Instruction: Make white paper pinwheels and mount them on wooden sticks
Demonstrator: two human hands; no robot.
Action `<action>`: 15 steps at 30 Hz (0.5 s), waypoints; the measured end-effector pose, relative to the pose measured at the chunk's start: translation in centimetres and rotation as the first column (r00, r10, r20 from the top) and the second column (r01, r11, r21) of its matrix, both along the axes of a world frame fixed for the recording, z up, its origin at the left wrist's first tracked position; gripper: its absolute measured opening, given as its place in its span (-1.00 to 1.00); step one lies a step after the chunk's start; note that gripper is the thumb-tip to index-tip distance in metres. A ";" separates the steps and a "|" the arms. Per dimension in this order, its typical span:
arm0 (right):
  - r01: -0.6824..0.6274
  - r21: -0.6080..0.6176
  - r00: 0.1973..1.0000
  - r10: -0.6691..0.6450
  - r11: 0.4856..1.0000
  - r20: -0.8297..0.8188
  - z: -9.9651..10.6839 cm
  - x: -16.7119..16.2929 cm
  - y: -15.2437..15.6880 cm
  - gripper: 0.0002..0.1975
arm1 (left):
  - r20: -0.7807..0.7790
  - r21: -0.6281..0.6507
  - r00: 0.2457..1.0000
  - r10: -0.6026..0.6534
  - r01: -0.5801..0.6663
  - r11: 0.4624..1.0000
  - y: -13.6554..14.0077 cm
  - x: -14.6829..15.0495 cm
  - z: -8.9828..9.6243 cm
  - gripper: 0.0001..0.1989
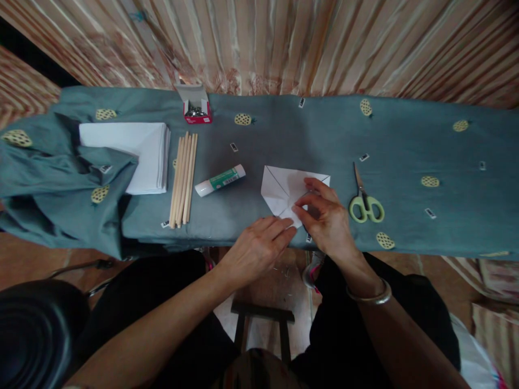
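A white sheet of paper (279, 183) with dark lines and creases lies near the front edge of the cloth-covered table. Its near corner is under the fingertips of my left hand (261, 246), whose fingers are closed together on it. My right hand (328, 219) wears a metal bangle at the wrist and pinches the paper between thumb and index finger. The right part of the sheet is partly hidden by that hand. Just right of my right hand lie green-handled scissors (366, 208), blades pointing away. A glue stick (221, 180) with a green label lies left of the paper.
Several wooden sticks (184, 178) lie side by side to the left. Beyond them is a stack of white paper (150, 156), partly covered by bunched cloth (73, 178). An open red box (198, 112) of small metal pieces stands at the back. A pleated curtain (259, 43) hangs behind.
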State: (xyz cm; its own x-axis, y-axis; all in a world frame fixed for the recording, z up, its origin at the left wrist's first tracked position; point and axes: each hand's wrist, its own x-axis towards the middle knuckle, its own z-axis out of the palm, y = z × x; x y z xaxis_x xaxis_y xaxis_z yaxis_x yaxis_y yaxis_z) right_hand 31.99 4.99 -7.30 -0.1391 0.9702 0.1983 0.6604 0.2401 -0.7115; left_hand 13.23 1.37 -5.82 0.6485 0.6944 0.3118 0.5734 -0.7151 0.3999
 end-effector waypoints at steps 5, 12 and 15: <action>0.005 -0.004 1.000 -0.004 1.000 0.007 0.0 0.1 0.0 -0.97 | -0.028 -0.010 1.000 0.002 -0.002 1.000 0.1 0.0 0.0 -0.79; 0.002 -0.020 1.000 -0.003 1.000 -0.005 0.1 0.0 -0.1 -0.97 | -0.034 -0.012 0.999 -0.004 0.004 1.000 -0.1 0.0 -0.1 -0.80; -0.005 -0.021 1.000 0.005 1.000 -0.006 0.2 0.0 -0.2 -0.96 | -0.036 -0.017 0.999 -0.010 0.009 1.000 -0.1 0.0 -0.1 -0.81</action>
State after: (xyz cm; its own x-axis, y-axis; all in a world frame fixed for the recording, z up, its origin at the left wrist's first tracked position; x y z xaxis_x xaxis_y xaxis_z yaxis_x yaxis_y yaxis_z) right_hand 32.04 4.81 -7.12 -0.1425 0.9734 0.1792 0.6550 0.2285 -0.7203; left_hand 13.21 1.22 -5.90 0.6657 0.6932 0.2763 0.5808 -0.7138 0.3914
